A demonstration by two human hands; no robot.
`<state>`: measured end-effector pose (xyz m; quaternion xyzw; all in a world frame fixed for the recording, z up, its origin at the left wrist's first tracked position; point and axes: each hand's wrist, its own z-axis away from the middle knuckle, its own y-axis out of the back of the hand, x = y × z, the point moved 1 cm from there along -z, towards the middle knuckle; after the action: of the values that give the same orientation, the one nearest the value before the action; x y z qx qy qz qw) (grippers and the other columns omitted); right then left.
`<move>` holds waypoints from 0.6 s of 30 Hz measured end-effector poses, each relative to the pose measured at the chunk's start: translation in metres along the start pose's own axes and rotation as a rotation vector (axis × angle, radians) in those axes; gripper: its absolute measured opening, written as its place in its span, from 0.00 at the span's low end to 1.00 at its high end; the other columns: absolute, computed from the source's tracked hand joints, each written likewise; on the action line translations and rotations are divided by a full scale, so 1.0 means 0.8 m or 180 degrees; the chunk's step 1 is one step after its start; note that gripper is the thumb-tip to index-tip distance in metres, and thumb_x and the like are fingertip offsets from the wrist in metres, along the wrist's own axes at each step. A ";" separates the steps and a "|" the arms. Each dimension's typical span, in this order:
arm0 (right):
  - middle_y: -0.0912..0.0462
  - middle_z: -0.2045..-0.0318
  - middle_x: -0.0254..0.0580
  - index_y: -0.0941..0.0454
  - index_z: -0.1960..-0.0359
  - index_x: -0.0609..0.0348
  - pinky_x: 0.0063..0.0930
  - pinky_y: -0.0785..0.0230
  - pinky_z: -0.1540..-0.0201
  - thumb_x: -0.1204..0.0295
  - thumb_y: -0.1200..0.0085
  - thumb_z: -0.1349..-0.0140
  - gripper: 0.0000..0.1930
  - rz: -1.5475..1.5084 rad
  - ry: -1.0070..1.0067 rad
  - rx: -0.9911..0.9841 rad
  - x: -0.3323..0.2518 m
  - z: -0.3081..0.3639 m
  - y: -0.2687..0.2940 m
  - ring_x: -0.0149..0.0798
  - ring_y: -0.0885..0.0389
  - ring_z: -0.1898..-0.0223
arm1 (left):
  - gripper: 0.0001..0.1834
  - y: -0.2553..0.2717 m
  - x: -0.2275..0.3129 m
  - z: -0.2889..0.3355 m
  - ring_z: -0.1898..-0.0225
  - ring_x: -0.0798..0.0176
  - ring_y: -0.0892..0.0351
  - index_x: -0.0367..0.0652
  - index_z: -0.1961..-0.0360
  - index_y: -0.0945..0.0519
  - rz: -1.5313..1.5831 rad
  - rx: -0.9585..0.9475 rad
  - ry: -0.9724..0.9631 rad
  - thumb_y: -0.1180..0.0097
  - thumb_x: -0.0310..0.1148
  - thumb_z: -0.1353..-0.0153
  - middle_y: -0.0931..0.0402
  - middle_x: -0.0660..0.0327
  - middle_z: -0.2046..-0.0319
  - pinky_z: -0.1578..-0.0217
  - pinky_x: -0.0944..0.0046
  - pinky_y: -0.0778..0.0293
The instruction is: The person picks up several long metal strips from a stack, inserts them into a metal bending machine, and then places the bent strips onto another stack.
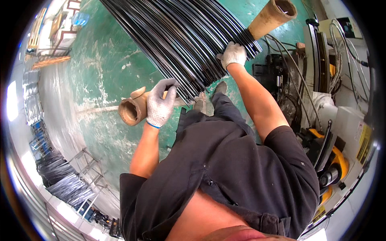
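Observation:
A wide layer of long black metal rods runs from the top of the view toward my legs, their near ends roughly lined up. My right hand, in a white knitted glove, rests on the rods near their right-hand ends, thumb spread and fingers laid over them. At the left edge of the layer is my left hand, in a white glove with a grey coating. Its fingers are curled round close to the outermost rod ends; whether anything is pinched in them is hidden.
A brown cardboard tube sticks out beside my left hand, another at the upper right. Machinery with cables stands close on my right. More dark rods and a metal frame are at the far left. The floor is worn green.

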<state>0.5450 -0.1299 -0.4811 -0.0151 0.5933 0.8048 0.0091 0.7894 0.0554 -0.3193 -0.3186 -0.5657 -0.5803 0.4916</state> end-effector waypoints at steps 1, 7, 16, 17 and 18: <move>0.14 0.52 0.54 0.20 0.51 0.62 0.43 0.22 0.45 0.47 0.31 0.42 0.30 -0.0195 -0.0056 0.0041 0.003 0.003 0.007 0.52 0.15 0.47 | 0.09 -0.002 -0.001 -0.004 0.58 0.69 0.19 0.32 0.52 0.19 0.0021 0.0054 0.0008 0.45 0.22 0.31 0.16 0.60 0.59 0.51 0.67 0.23; 0.12 0.53 0.57 0.11 0.56 0.58 0.47 0.20 0.46 0.57 0.38 0.36 0.18 -0.0484 0.0370 -0.0696 0.021 -0.028 0.036 0.56 0.13 0.48 | 0.09 -0.024 -0.004 -0.012 0.55 0.67 0.17 0.33 0.52 0.20 0.0382 0.0439 0.0277 0.46 0.23 0.30 0.16 0.58 0.59 0.51 0.66 0.22; 0.11 0.62 0.56 0.12 0.61 0.68 0.44 0.18 0.56 0.62 0.37 0.40 0.18 -0.2129 0.0754 -0.1763 0.044 -0.050 0.047 0.52 0.11 0.63 | 0.10 -0.049 -0.041 0.019 0.57 0.66 0.16 0.32 0.52 0.21 0.0411 0.0237 0.0423 0.45 0.24 0.31 0.16 0.56 0.61 0.51 0.65 0.21; 0.11 0.64 0.54 0.13 0.62 0.68 0.43 0.17 0.59 0.64 0.37 0.38 0.16 -0.2955 0.0544 -0.2183 0.047 -0.042 0.041 0.49 0.11 0.66 | 0.11 -0.049 -0.048 0.023 0.55 0.65 0.16 0.31 0.50 0.22 0.0483 0.0106 0.0537 0.46 0.24 0.31 0.16 0.55 0.58 0.49 0.64 0.21; 0.11 0.66 0.53 0.13 0.63 0.68 0.42 0.17 0.63 0.65 0.37 0.37 0.14 -0.3774 0.0341 -0.2590 0.045 -0.032 0.046 0.47 0.12 0.69 | 0.12 -0.051 -0.056 0.025 0.54 0.64 0.16 0.30 0.48 0.23 0.0559 -0.0011 0.0648 0.47 0.24 0.30 0.16 0.55 0.56 0.48 0.64 0.22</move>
<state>0.5078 -0.1657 -0.4547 -0.3763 0.1381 0.8198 0.4089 0.7614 0.0793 -0.3715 -0.3072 -0.4818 -0.5653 0.5949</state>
